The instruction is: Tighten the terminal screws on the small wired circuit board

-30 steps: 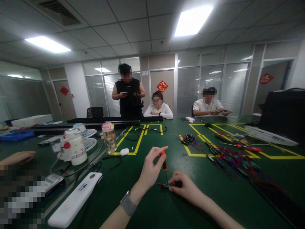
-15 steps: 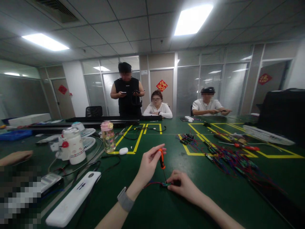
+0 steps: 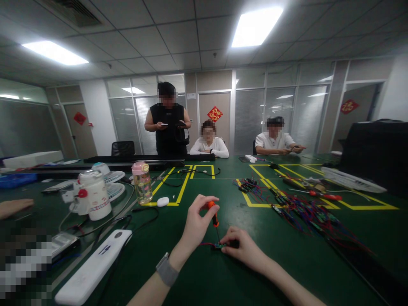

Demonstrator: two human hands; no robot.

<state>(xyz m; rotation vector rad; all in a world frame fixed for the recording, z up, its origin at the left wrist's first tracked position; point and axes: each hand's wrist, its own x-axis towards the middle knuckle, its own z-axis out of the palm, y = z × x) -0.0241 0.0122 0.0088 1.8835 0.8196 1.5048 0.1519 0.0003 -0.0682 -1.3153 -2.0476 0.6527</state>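
Pinching small orange-handled screwdriver (image 3: 213, 212) near handle top, left hand (image 3: 195, 225) fingers closed round it, shaft standing upright, tip meeting tiny green circuit module with red wire (image 3: 218, 245) lying on green table mat (image 3: 197, 272). Right hand (image 3: 244, 248) fingertips pressing module flat, closed on it. Module looking light, stiff, fragile; best holding by edges. Screwdriver looking light, thin, liable to slip.
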